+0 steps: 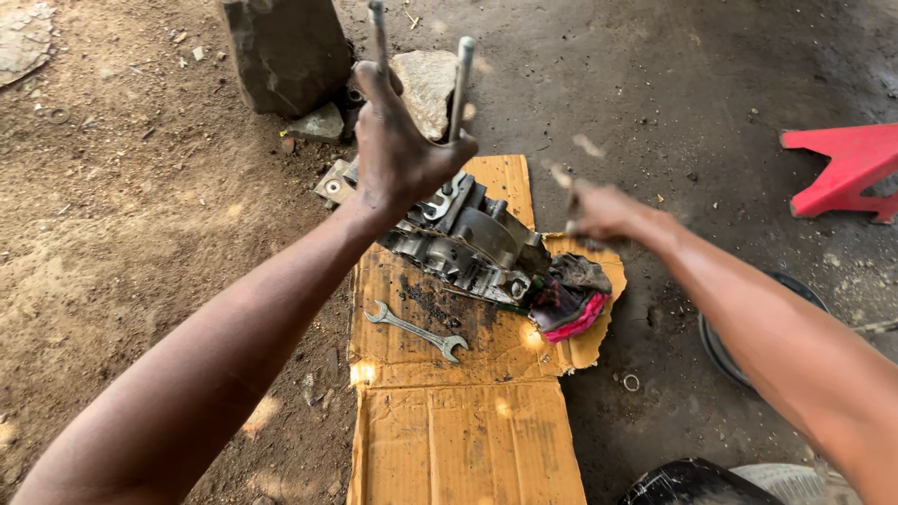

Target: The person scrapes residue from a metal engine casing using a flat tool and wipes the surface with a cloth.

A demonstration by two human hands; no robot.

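A grey metal engine case [468,245] lies on a sheet of brown cardboard [458,430] on the dirt ground. Two long metal studs stand up from it, the left stud [378,33] and the right stud [461,84]. My left hand [398,150] is spread between them, with fingers touching both. My right hand [599,210] is blurred, raised to the right of the case, closed on a small thin object I cannot make out. A double open-ended spanner [416,330] lies on the cardboard in front of the case. A dirty pink and dark rag [571,299] sits beside the case.
Large stones [285,51] stand behind the case. A red plastic object [847,168] is at the right. A dark round pan [720,351] lies partly under my right arm. A black item [692,484] sits at the bottom edge. A small ring [631,382] lies on the ground.
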